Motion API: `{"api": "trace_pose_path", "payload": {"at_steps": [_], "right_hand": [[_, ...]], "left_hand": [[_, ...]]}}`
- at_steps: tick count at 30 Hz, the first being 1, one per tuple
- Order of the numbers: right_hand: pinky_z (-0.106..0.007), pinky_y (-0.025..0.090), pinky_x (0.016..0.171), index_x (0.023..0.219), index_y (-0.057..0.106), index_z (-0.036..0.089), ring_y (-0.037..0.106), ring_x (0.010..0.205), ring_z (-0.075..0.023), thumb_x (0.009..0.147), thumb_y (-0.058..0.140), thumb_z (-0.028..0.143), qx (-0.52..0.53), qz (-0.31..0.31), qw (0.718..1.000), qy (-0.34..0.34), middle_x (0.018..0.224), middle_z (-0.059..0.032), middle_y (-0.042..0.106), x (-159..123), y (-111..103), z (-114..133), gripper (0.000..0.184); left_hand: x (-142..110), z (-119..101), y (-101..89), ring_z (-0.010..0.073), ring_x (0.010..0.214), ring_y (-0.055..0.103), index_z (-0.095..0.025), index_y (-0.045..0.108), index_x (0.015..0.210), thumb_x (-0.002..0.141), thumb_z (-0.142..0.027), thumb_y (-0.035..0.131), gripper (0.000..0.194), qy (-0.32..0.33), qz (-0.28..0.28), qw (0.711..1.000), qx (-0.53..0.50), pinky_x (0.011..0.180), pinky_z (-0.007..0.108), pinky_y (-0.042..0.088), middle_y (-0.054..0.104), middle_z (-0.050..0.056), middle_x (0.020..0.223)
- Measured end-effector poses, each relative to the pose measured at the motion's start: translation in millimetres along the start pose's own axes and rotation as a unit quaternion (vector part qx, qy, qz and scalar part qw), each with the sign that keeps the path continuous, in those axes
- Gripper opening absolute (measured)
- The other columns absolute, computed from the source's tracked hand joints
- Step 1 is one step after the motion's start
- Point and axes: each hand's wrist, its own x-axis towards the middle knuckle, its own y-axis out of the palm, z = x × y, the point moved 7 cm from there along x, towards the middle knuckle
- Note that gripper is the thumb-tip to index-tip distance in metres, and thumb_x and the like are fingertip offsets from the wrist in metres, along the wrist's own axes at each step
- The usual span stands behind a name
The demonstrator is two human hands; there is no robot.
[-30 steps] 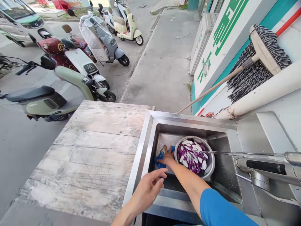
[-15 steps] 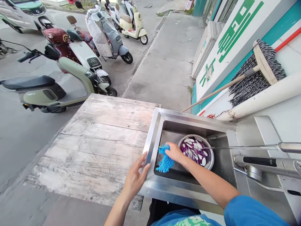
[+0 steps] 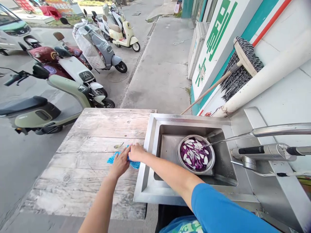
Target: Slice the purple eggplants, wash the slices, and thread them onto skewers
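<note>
A blue foam net sleeve (image 3: 134, 163) lies on the wooden tabletop (image 3: 80, 191), partly covered by both hands. My left hand (image 3: 120, 164) is over its middle, fingers bent down onto the mesh beside my right hand. My right hand (image 3: 136, 152) is closed on the net's right part, its fingertips partly hidden. Just beyond the hands lies a small greenish stem-like piece (image 3: 119, 146). In the steel sink (image 3: 167, 142) to the right stands a round metal bowl (image 3: 213, 161) with purple and white sliced vegetable in water, and water from the tap runs into it.
The metal faucet (image 3: 262, 151) juts in from the right, with a spout (image 3: 279, 130) above the sink. A mop (image 3: 240, 64) leans on the wall behind. Several scooters (image 3: 46, 113) are parked beyond the table. The sink rim (image 3: 145, 155) borders the table's right side.
My right hand has carried the blue foam net from over the sink left onto the tabletop. My left hand has left the sink rim and come onto the net. A greenish piece now shows there.
</note>
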Motion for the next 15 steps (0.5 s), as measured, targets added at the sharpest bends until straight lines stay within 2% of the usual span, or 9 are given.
{"api": "trace_pose_path", "payload": {"at_steps": [1, 2, 3, 5, 8, 10, 11, 13, 15], "right_hand": [[-0.038, 0.043, 0.083, 0.104, 0.056, 0.012, 0.055, 0.099, -0.0252, 0.080, 0.051, 0.019, -0.016, -0.013, 1.000, 0.001, 0.107, -0.0150, 0.058, -13.2, -4.5, -7.7, 0.026], [-0.036, 0.042, 0.086, 0.106, 0.056, 0.012, 0.053, 0.103, -0.0243, 0.082, 0.049, 0.022, -0.035, -0.032, 0.999, 0.004, 0.113, -0.0151, 0.056, -29.3, -12.5, -17.4, 0.027], [-0.033, 0.040, 0.089, 0.109, 0.055, 0.015, 0.051, 0.107, -0.0217, 0.085, 0.047, 0.024, -0.053, -0.048, 0.997, 0.001, 0.117, -0.0124, 0.055, -47.7, -22.8, -28.7, 0.027], [-0.027, 0.038, 0.091, 0.112, 0.056, 0.020, 0.051, 0.107, -0.0161, 0.089, 0.039, 0.024, -0.087, -0.069, 0.994, 0.009, 0.115, -0.0068, 0.057, -88.1, -47.1, -62.8, 0.028], [-0.030, 0.038, 0.090, 0.103, 0.062, 0.015, 0.054, 0.100, -0.0180, 0.090, 0.030, 0.017, -0.154, -0.073, 0.983, 0.075, 0.104, -0.0104, 0.062, -145.6, -83.9, -141.7, 0.035], [-0.037, 0.032, 0.097, 0.111, 0.061, 0.012, 0.048, 0.113, -0.0237, 0.085, 0.038, 0.017, -0.201, -0.054, 0.972, 0.111, 0.116, -0.0146, 0.058, -173.3, -100.0, -195.9, 0.034], [-0.040, 0.024, 0.102, 0.120, 0.056, 0.013, 0.038, 0.123, -0.0262, 0.081, 0.046, 0.019, -0.223, -0.039, 0.967, 0.117, 0.129, -0.0147, 0.050, -183.1, -104.7, -218.9, 0.040], [-0.044, 0.008, 0.108, 0.129, 0.049, 0.021, 0.020, 0.134, -0.0274, 0.072, 0.059, 0.024, -0.258, 0.003, 0.960, 0.112, 0.143, -0.0083, 0.036, -196.5, -108.2, -255.2, 0.058], [-0.043, -0.003, 0.109, 0.131, 0.047, 0.029, 0.013, 0.137, -0.0250, 0.069, 0.063, 0.027, -0.285, 0.038, 0.952, 0.107, 0.147, -0.0015, 0.031, -206.9, -110.1, -279.8, 0.064]], "left_hand": [[1.8, 7.5, 16.0, 0.0297, 0.132, 0.029, -0.020, 0.038, 0.136, 0.074, -0.004, 0.038, 0.065, -0.002, 0.035, 0.999, 0.015, 0.101, 0.051, 0.031, 0.034, 0.011, 0.144], [2.6, 13.1, 25.6, 0.0292, 0.132, 0.030, -0.021, 0.037, 0.137, 0.073, -0.003, 0.038, 0.066, -0.006, 0.044, 0.999, 0.028, 0.101, 0.052, 0.031, 0.032, 0.010, 0.145], [2.3, 16.4, 31.4, 0.0284, 0.132, 0.030, -0.023, 0.035, 0.138, 0.073, -0.003, 0.037, 0.068, -0.006, 0.051, 0.998, 0.036, 0.102, 0.051, 0.030, 0.030, 0.009, 0.146], [-0.2, 19.9, 29.9, 0.0273, 0.133, 0.027, -0.026, 0.031, 0.139, 0.074, -0.004, 0.038, 0.070, -0.006, 0.050, 0.998, 0.049, 0.103, 0.051, 0.028, 0.029, 0.007, 0.147], [-8.3, 22.4, 8.7, 0.0312, 0.135, 0.021, -0.029, 0.027, 0.140, 0.078, -0.011, 0.043, 0.067, -0.019, 0.062, 0.996, 0.066, 0.099, 0.058, 0.028, 0.030, 0.008, 0.146], [-13.9, 19.5, -12.9, 0.0360, 0.134, 0.021, -0.030, 0.027, 0.140, 0.079, -0.015, 0.046, 0.065, -0.047, 0.053, 0.994, 0.084, 0.093, 0.065, 0.030, 0.030, 0.010, 0.146], [-15.4, 13.7, -25.0, 0.0376, 0.133, 0.023, -0.030, 0.029, 0.139, 0.079, -0.016, 0.047, 0.064, -0.062, 0.035, 0.993, 0.090, 0.090, 0.066, 0.031, 0.031, 0.011, 0.145], [-14.3, -10.5, -50.2, 0.0374, 0.131, 0.027, -0.028, 0.036, 0.136, 0.079, -0.019, 0.047, 0.059, -0.084, -0.038, 0.992, 0.085, 0.093, 0.063, 0.032, 0.035, 0.011, 0.143], [-7.0, -55.6, -67.4, 0.0272, 0.130, 0.033, -0.021, 0.035, 0.137, 0.082, -0.022, 0.041, 0.054, -0.031, -0.118, 0.992, 0.014, 0.102, 0.047, 0.033, 0.038, 0.011, 0.141]]}}
